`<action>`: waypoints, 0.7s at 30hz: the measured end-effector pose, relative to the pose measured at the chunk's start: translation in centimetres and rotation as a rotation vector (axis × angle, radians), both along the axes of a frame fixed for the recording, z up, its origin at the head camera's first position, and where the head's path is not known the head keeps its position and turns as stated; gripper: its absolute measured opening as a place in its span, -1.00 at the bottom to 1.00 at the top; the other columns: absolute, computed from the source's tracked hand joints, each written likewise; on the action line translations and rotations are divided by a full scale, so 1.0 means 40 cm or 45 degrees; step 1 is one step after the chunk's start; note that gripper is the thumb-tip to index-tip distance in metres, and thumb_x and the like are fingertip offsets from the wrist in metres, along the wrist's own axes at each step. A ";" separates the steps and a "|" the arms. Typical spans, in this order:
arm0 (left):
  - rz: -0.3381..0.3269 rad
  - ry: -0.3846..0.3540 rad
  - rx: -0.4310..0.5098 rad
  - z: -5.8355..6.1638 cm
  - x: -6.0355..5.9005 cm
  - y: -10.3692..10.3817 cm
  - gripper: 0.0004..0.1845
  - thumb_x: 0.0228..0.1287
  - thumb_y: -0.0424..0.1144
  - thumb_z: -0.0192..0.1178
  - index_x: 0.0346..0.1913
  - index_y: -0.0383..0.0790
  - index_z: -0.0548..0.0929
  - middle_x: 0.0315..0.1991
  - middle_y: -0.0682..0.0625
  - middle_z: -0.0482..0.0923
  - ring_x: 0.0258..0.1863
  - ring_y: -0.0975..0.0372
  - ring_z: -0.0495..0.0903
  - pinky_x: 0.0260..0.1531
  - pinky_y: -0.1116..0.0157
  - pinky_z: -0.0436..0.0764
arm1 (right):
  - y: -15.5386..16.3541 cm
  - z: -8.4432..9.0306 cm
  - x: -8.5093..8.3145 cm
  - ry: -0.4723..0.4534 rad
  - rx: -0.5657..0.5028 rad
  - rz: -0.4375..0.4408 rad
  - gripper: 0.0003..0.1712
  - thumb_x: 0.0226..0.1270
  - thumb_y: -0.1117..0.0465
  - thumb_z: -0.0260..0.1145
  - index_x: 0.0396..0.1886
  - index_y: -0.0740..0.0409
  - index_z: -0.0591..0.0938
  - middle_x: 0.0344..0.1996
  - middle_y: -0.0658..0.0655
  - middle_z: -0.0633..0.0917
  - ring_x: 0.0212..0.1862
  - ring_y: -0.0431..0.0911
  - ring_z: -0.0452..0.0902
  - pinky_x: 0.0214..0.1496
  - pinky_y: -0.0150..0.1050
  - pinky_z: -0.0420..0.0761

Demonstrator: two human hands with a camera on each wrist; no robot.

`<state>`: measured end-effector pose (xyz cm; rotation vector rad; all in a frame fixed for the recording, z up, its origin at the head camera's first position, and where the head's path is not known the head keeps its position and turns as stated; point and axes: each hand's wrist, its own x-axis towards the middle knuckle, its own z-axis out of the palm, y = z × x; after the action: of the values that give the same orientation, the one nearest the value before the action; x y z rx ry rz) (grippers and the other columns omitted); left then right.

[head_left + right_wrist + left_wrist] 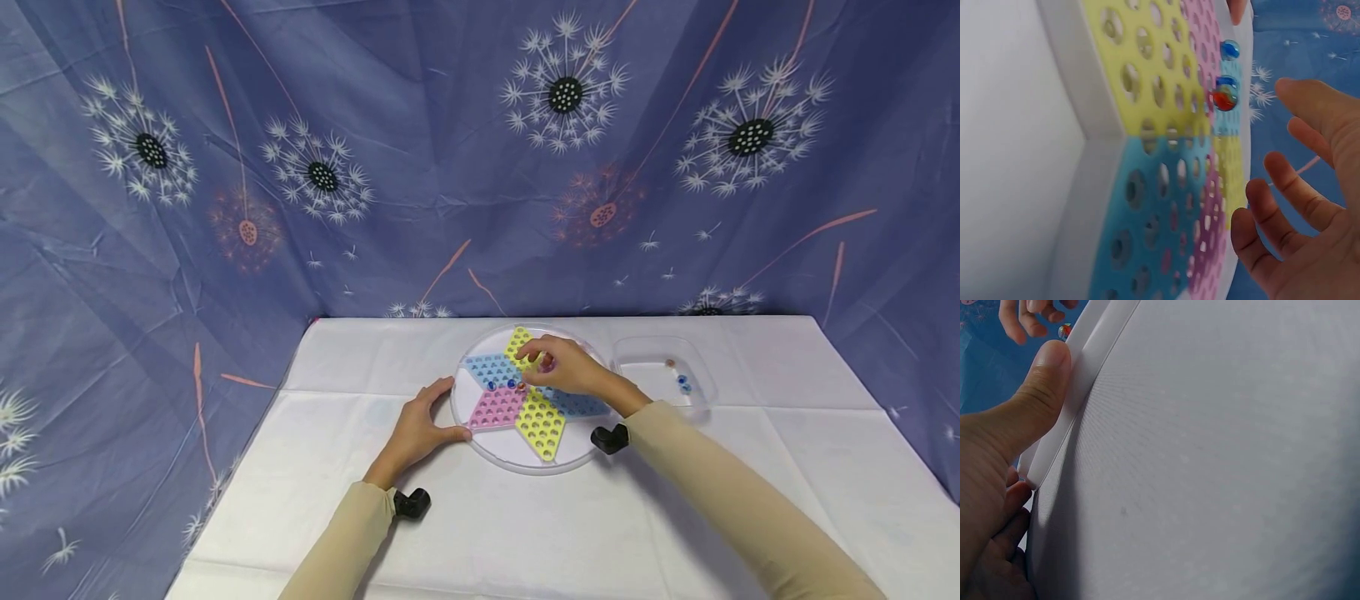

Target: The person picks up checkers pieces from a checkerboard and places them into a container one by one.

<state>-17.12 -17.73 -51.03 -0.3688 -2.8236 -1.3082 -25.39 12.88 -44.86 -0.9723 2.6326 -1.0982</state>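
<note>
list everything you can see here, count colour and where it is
game board: one, round white rim, star of yellow, blue and pink holed panels, table centre
marbles on board: about three, blue and reddish, near the star's centre
clear tray: one, transparent, right of the board
marbles in tray: about three, two blue, one reddish
tablecloth: one, white, over the table
backdrop: one, blue cloth with dandelion print, behind and at the sides
left hand: grips the board's left rim, thumb on top
right hand: over the star, fingers relaxed, holding nothing
sleeves: two, beige
</note>
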 end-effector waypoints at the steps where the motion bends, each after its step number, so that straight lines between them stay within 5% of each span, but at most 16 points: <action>1: -0.002 0.006 -0.002 0.000 0.000 0.000 0.11 -0.12 0.00 0.68 0.53 -0.21 0.38 0.52 -0.17 0.31 0.54 -0.06 0.20 0.53 -0.03 0.19 | -0.002 -0.005 0.000 -0.010 -0.001 -0.001 -0.56 0.31 0.16 0.51 0.15 0.17 0.69 -0.08 0.23 0.68 -0.24 -0.06 0.59 -0.16 -0.17 0.63; 11: 0.003 0.005 -0.013 -0.001 0.000 0.000 0.11 -0.13 0.02 0.68 0.53 -0.19 0.38 0.52 -0.17 0.30 0.54 -0.08 0.20 0.54 -0.04 0.16 | -0.016 -0.031 0.006 -0.091 0.052 -0.022 -0.64 0.31 0.14 0.52 0.07 0.10 0.75 -0.02 0.15 0.67 -0.14 -0.04 0.59 -0.03 -0.16 0.63; 21: 0.010 -0.009 -0.001 -0.002 0.000 0.000 0.10 -0.12 0.01 0.68 0.53 -0.16 0.38 0.53 -0.17 0.29 0.55 -0.11 0.17 0.54 -0.06 0.13 | -0.019 -0.038 0.012 -0.003 0.059 0.024 -0.77 0.31 0.20 0.51 -0.07 0.12 0.80 -0.12 0.11 0.71 -0.12 0.01 0.60 -0.04 -0.08 0.63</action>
<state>-17.10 -17.75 -51.10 -0.3533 -2.8288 -1.3098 -24.93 12.13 -46.37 -0.9843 2.6288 -1.0292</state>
